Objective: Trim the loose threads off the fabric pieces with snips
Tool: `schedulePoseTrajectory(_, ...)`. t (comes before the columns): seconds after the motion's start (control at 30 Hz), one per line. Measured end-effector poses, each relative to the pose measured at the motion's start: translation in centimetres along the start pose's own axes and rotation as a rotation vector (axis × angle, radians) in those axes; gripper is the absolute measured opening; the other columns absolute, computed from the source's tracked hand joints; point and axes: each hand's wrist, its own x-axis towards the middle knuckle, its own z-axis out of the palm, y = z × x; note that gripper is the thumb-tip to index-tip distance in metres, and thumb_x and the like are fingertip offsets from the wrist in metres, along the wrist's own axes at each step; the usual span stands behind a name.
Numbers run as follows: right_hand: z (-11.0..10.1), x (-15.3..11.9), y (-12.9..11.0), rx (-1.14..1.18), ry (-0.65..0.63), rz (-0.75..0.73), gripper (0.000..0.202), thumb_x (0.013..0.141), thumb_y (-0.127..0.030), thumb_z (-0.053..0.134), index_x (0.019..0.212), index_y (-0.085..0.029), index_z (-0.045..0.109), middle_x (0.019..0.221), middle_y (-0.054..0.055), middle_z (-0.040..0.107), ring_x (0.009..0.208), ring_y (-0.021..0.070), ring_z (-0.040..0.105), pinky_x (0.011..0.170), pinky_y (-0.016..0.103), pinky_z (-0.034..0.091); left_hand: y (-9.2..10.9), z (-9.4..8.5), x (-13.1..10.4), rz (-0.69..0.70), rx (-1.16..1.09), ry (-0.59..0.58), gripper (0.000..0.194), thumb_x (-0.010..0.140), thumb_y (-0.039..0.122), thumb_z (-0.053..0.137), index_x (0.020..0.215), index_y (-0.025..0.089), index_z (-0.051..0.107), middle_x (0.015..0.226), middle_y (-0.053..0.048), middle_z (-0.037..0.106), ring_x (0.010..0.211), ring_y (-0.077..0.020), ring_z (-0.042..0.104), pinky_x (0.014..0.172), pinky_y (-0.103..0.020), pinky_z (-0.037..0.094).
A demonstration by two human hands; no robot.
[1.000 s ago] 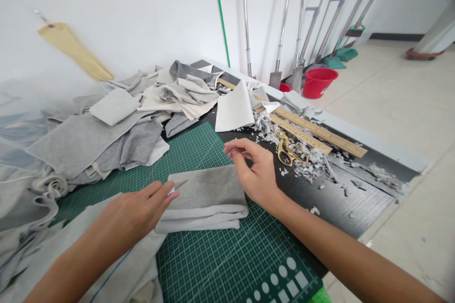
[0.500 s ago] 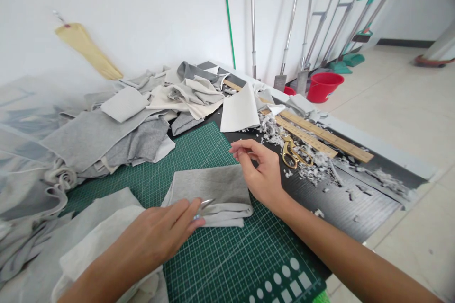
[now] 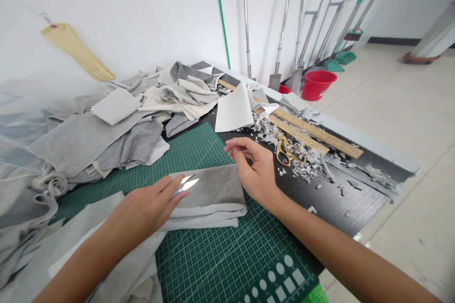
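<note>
My left hand (image 3: 149, 206) is closed around a pair of thread snips (image 3: 189, 183), whose bright blades point right over a folded grey cloth (image 3: 213, 189). That cloth lies on a green cutting mat (image 3: 220, 255), with its folded layers towards me. Over the cloth's right end, my right hand (image 3: 256, 168) is curled with thumb and fingertips drawn together in a pinch. Anything between those fingertips is too small to make out. To the right of this hand lie gold-handled scissors (image 3: 286, 149) among grey scraps.
Heaped grey and cream cloths (image 3: 124, 137) cover the table's left and back. A pale folded piece (image 3: 234, 109) stands beyond the mat. Wooden rulers (image 3: 316, 135) lie among shredded scraps (image 3: 316, 161). Past the table are a red bucket (image 3: 319, 86) and long-handled cleaning tools (image 3: 247, 23).
My left hand has drawn back to the left and up with the snips, showing more of their blades. My right hand keeps its pinched pose. The view has shifted slightly.
</note>
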Motion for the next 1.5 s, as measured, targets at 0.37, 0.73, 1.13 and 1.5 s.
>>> schedulePoseTrajectory(0.37, 0.1, -0.2, -0.2, -0.007, -0.008, -0.002, 0.020, 0.087, -0.012, 0.050, 0.094, -0.021, 0.067, 0.087, 0.002, 0.071, 0.080, 0.0148, 0.066, 0.072, 0.030, 0.055, 2.0, -1.0, -2.7, 0.107, 0.012, 0.015, 0.031, 0.102, 0.029, 0.033, 0.115, 0.014, 0.056, 0.101, -0.009, 0.069, 0.070, -0.0164, 0.066, 0.049, -0.027, 0.049)
schedulePoseTrajectory(0.73, 0.1, -0.1, 0.3, -0.016, -0.004, -0.002, 0.020, 0.088, -0.013, 0.050, 0.096, -0.021, 0.066, 0.087, 0.002, 0.070, 0.080, 0.0147, 0.066, 0.072, 0.031, 0.056, 1.9, -0.9, 1.3, 0.061, -0.034, 0.018, 0.031, 0.101, 0.035, 0.038, 0.114, 0.014, 0.057, 0.088, -0.006, 0.067, 0.061, -0.0146, 0.063, 0.047, -0.024, 0.045)
schedulePoseTrajectory(1.13, 0.1, -0.1, 0.0, 0.004, 0.001, -0.006, 0.021, 0.088, -0.012, 0.050, 0.096, -0.021, 0.066, 0.086, 0.002, 0.070, 0.079, 0.0143, 0.066, 0.073, 0.031, 0.055, 0.3, -0.1, -2.4, 0.093, 0.092, 0.026, 0.032, 0.102, 0.031, 0.035, 0.116, 0.014, 0.058, 0.098, -0.007, 0.068, 0.061, -0.0145, 0.062, 0.043, -0.027, 0.041)
schedulePoseTrajectory(1.5, 0.3, -0.2, 0.2, -0.008, 0.005, -0.004, 0.019, 0.088, -0.012, 0.051, 0.096, -0.020, 0.067, 0.085, 0.002, 0.070, 0.076, 0.0135, 0.066, 0.071, 0.029, 0.056, 2.7, -0.7, -1.2, 0.088, -0.046, -0.030, 0.030, 0.102, 0.029, 0.033, 0.110, 0.014, 0.058, 0.082, -0.003, 0.065, 0.055, -0.0134, 0.060, 0.043, -0.026, 0.041)
